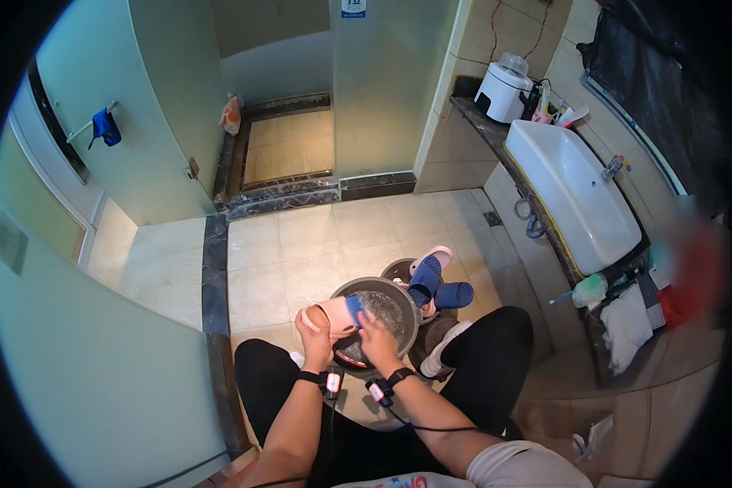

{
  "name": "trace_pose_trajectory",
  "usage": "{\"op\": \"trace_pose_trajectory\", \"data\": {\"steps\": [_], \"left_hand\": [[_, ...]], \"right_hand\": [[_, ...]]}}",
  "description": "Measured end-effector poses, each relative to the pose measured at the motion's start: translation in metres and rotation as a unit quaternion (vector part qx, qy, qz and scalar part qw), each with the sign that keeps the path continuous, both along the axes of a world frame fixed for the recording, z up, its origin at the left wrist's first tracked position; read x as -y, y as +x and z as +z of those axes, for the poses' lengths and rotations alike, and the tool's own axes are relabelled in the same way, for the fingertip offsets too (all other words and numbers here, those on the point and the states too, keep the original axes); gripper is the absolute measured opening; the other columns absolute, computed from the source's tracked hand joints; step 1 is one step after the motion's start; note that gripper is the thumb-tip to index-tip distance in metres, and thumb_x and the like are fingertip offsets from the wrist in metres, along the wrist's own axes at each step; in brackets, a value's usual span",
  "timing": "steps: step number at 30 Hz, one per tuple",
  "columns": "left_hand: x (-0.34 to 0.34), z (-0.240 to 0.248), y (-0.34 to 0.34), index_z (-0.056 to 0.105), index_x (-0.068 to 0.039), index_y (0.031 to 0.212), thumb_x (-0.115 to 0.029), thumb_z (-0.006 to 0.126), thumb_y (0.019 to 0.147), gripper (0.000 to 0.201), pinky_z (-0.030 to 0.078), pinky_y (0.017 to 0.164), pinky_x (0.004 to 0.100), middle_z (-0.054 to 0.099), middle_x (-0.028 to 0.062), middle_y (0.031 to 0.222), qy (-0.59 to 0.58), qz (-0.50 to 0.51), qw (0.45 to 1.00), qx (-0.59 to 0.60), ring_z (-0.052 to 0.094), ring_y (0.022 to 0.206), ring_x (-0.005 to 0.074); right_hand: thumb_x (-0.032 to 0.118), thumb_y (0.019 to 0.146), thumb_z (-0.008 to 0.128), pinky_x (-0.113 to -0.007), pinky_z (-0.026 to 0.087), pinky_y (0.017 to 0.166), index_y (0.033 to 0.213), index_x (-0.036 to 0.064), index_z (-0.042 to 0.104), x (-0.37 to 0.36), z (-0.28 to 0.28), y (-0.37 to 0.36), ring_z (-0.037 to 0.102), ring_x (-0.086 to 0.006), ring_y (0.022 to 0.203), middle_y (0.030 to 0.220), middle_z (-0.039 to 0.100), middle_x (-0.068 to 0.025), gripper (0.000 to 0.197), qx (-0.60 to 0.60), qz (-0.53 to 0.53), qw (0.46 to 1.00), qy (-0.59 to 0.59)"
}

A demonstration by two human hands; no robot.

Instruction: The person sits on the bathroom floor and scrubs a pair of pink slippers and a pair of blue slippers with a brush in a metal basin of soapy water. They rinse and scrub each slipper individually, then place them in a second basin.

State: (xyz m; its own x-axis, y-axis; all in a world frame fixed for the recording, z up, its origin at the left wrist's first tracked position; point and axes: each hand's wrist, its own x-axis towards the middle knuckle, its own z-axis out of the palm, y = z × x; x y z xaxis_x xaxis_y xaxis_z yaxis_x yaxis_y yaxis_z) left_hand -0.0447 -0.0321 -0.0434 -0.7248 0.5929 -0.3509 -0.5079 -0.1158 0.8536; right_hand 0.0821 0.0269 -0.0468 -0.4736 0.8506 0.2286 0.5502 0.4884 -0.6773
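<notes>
Pink slipper [338, 318] in grip of left hand [315, 343], right hand [379, 342] grip unclear, water [388, 312] in gray basin [416, 319] beneath

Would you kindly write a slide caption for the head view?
Above a grey basin of water, the left hand holds a pink slipper, with the right hand at its other end.

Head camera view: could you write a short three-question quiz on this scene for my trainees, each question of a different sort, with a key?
1. Multiple choice: what does the left hand hold?
(a) a towel
(b) a pink slipper
(c) a cup

2. True or false: the white sink is on the person's right.

3. Fill in the blank: the heaped slippers by the gray basin are pink and ____.

Key: 1. b; 2. True; 3. blue
</notes>
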Motion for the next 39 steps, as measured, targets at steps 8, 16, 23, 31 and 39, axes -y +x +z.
{"op": "trace_pose_trajectory", "data": {"steps": [8,16,23,31,39], "left_hand": [[0.001,-0.004,-0.002,0.02,-0.016,0.14,0.017,0.047,0.078,0.075,0.047,0.089,0.0317,0.037,0.0167,0.129,-0.007,-0.004,0.995,-0.102,0.046,0.115,0.0255],[0.005,-0.033,-0.009,0.026,-0.011,0.141,0.015,0.048,0.083,0.067,0.043,0.096,0.0327,0.043,0.0144,0.129,-0.007,-0.022,0.986,-0.164,0.047,0.117,0.0241],[0.001,-0.023,-0.013,0.042,0.001,0.13,0.019,0.042,0.076,0.057,0.043,0.098,0.0317,0.052,0.0129,0.123,-0.025,-0.053,0.984,-0.17,0.051,0.116,0.022],[0.002,-0.042,-0.016,0.049,0.004,0.124,0.022,0.034,0.07,0.058,0.045,0.096,0.0328,0.058,0.0141,0.118,0.003,-0.038,0.99,-0.134,0.058,0.109,0.0235],[-0.002,-0.019,-0.014,0.059,0.006,0.113,0.021,0.033,0.065,0.057,0.048,0.092,0.0325,0.063,0.0144,0.11,-0.013,-0.057,0.993,-0.098,0.062,0.102,0.0232]], "right_hand": [[0.024,0.087,0.058,-0.043,0.049,0.065,0.13,0.0283,0.053,-0.007,0.002,-0.004,0.061,-0.0321,0.078,0.09,0.057,-0.0115,0.043,0.051,0.013,0.997,-0.062],[0.021,0.086,0.056,-0.048,0.049,0.079,0.129,0.0277,0.053,-0.029,-0.03,-0.011,0.061,-0.0365,0.093,0.1,0.062,-0.0195,0.044,0.141,-0.066,0.962,-0.223],[0.011,0.088,0.048,-0.045,0.05,0.076,0.13,0.0112,0.052,-0.058,-0.127,0.03,0.063,-0.0348,0.092,0.096,0.064,-0.0205,0.043,0.262,-0.018,0.903,-0.341],[0.001,0.087,0.053,-0.018,0.035,0.048,0.131,0.0094,0.053,-0.03,-0.039,0.001,0.045,-0.0053,0.054,0.081,0.062,-0.0028,0.045,-0.304,-0.005,0.801,-0.516],[0.006,0.083,0.06,-0.03,0.047,0.075,0.123,0.0179,0.059,-0.043,-0.011,-0.002,0.064,-0.023,0.081,0.101,0.064,-0.0219,0.042,-0.062,0.056,0.963,-0.257]]}}
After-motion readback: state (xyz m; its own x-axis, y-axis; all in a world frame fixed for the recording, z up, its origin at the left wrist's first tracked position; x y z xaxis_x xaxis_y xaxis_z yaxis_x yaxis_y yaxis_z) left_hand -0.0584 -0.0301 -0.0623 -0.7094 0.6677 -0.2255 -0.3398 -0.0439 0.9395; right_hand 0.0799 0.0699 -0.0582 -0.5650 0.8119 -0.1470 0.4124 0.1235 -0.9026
